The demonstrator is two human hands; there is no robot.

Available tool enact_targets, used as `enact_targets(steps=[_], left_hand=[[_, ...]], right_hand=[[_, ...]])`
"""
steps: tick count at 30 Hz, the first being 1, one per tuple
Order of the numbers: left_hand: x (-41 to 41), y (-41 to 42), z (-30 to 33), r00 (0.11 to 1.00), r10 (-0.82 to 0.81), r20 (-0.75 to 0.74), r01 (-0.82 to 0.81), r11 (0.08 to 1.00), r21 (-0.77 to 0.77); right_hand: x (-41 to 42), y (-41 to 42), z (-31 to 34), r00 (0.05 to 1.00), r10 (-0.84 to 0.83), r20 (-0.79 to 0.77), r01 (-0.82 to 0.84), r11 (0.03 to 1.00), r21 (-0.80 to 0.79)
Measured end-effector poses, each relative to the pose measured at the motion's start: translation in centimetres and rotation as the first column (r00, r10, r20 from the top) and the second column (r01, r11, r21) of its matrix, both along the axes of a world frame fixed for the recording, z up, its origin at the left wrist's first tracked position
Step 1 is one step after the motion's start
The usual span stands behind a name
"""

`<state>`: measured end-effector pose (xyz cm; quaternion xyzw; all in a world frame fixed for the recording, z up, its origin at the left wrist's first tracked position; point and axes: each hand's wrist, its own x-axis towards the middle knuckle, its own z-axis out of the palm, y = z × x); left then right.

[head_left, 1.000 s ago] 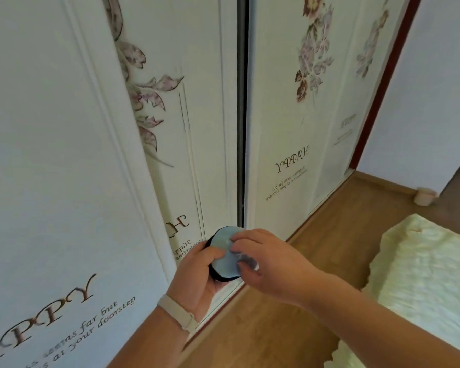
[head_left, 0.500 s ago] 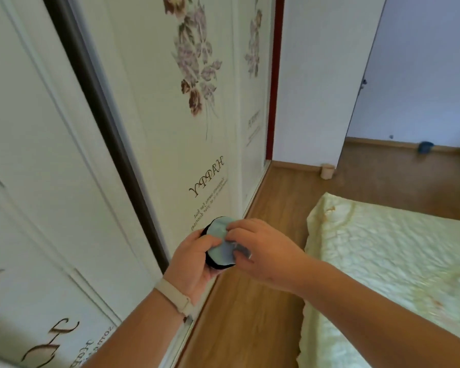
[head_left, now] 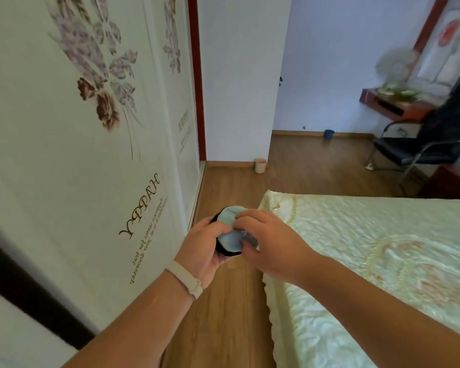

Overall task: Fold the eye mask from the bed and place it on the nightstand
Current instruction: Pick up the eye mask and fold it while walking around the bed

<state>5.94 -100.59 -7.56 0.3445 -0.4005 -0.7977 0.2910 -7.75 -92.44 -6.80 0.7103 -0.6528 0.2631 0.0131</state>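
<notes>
- The tall white wardrobe door [head_left: 77, 155] with printed purple and brown flowers is showing the word "HAPPY" in brown lettering, mirrored, running up the panel.
- Smaller brown script is sitting below it, also mirrored; only "far but" and "doorstep" are coming through.
- The next white floral door panel [head_left: 183, 123] is carrying the same print, too blurred to read.
</notes>
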Motion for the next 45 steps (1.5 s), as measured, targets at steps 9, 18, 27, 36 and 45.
enact_targets(steps=[9,18,27,36,45], left_hand=[[-3.5,-13.4,0.8,0.987,-0.159,-0.037,0.160,0.987,0.012],[-10.2,-20.8,0.9,0.972,-0.233,-0.034,0.234,0.972,0.019],[-22.6,-28.1,-0.5,0.987,-0.161,-0.001,0.161,0.986,0.036],[-35.3,-33.6,0.9,0.990,-0.140,0.001,0.140,0.990,0.014],[-42.3,-42.1,2.0,0.988,-0.155,0.003,0.155,0.987,-0.040]], right_hand=[[-1.4,-11.0,1.1,0.986,-0.166,-0.008,0.166,0.986,-0.022],[-8.0,-17.2,0.5,0.974,-0.227,0.009,0.227,0.974,-0.023],[-21.2,-25.2,-0.5,0.990,-0.143,-0.021,0.143,0.990,0.009],[-34.4,-31.1,0.9,0.993,-0.115,-0.015,0.115,0.993,-0.007],[-41.2,-39.1,1.4,0.989,-0.148,-0.028,0.147,0.989,-0.027]])
